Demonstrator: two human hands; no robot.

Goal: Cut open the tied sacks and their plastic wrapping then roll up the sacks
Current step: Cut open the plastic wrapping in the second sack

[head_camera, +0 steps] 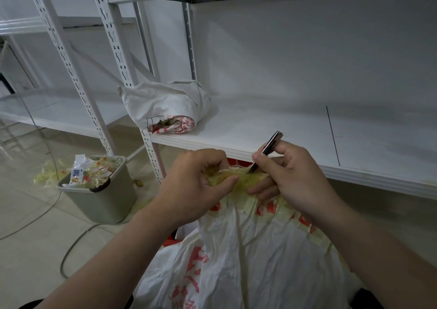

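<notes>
A white sack (248, 256) with red print hangs in front of me, its top bound in yellowish plastic wrapping (243, 178). My left hand (196, 185) pinches the bunched wrapping at the sack's top. My right hand (290, 174) holds a slim metal knife (268, 150) like a pen, its blade tip pressed into the wrapping between my hands. A rolled-up white sack (165, 105) with red print lies on the white shelf (272, 129) behind.
A grey bin (101, 197) stuffed with yellowish plastic scraps stands on the floor at left, with more scraps beside it. A cable (71, 245) snakes over the tiled floor. White perforated uprights (118, 48) frame the shelving. Something red (170, 240) shows under the sack.
</notes>
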